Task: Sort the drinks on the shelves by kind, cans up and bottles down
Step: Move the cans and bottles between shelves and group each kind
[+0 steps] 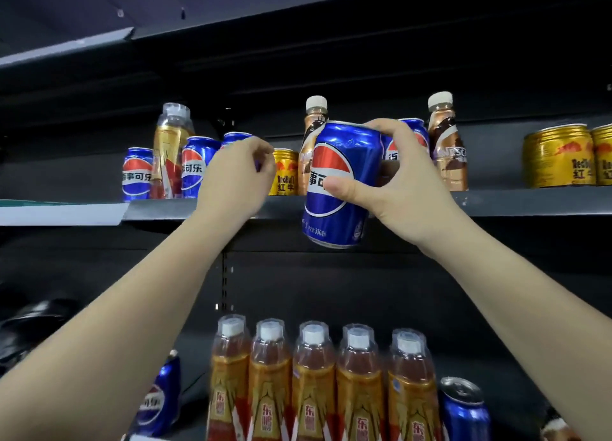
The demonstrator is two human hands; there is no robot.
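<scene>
My right hand [394, 182] grips a blue Pepsi can [334, 208] and holds it tilted in the air, just in front of the upper shelf's [530, 202] edge. My left hand [235, 179] reaches onto the same shelf, its fingers curled round a second blue can [236, 137] that it mostly hides. Also on the upper shelf stand two blue cans [137, 175], a yellow bottle [172, 149], a gold Red Bull can [284, 172] and two brown coffee bottles [447, 142]. Another blue can [414, 132] shows behind my right hand.
Two wide gold cans [558, 155] stand at the upper shelf's far right. On the lower shelf, several orange bottles [314, 381] form a row, with one blue can [159, 401] to their left and one [463, 411] to their right. A dark shelf overhangs above.
</scene>
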